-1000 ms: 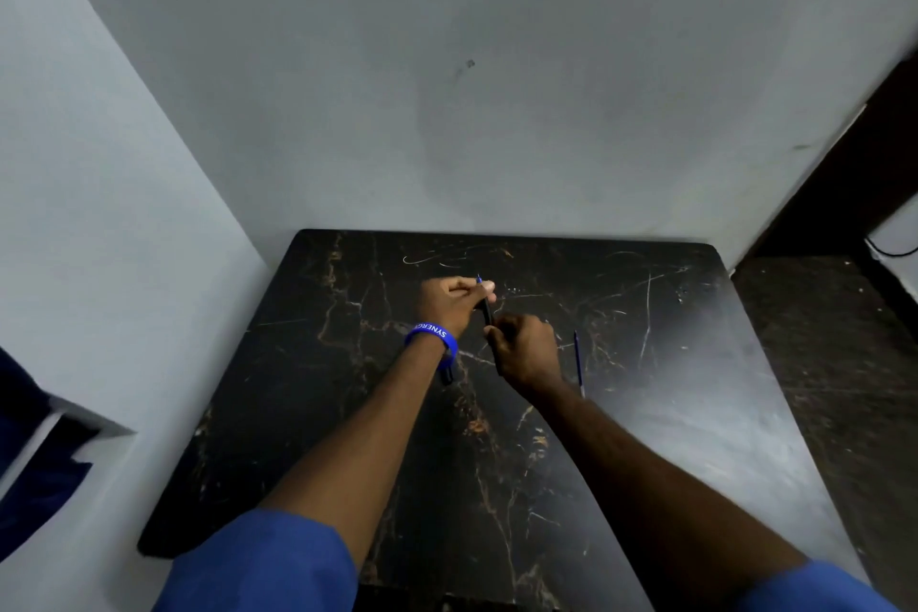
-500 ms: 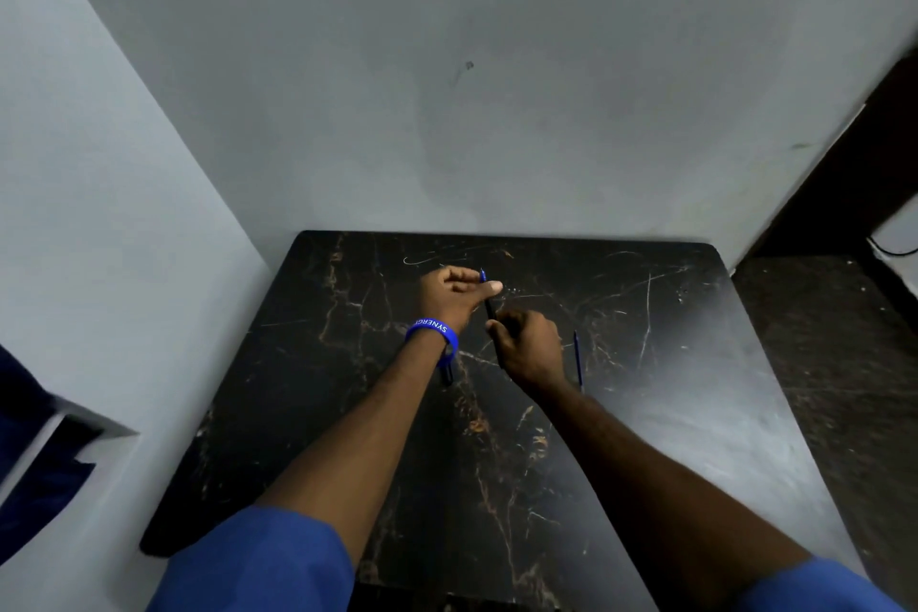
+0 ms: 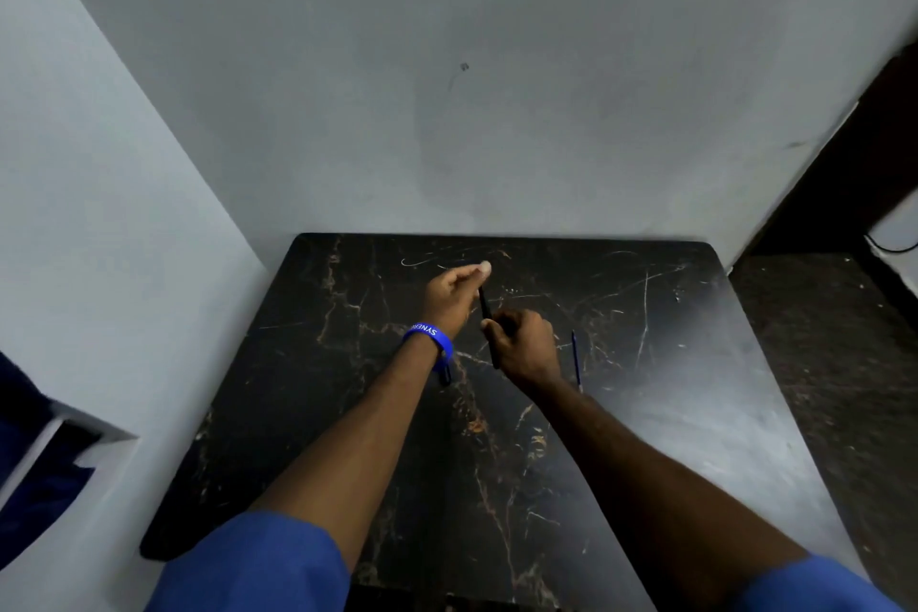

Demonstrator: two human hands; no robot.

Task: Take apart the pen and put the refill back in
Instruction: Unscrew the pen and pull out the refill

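Over the middle of the black marble table, both my hands hold a slim dark pen barrel. My left hand, with a blue wristband, pinches the barrel's far top end between thumb and fingers. My right hand is closed around its lower part, and the barrel's near end pokes out below the fist. A thin blue refill lies on the table just right of my right hand, pointing away from me. What sits at the barrel's top end is hidden by my left fingers.
Grey walls close in behind and to the left of the table. A dark floor and a doorway lie to the right. A small dark piece lies on the table under my left wrist.
My left hand has slid up to the barrel's far tip, covering the blue end that showed before. Both hands shifted slightly away from me. The refill has not moved.
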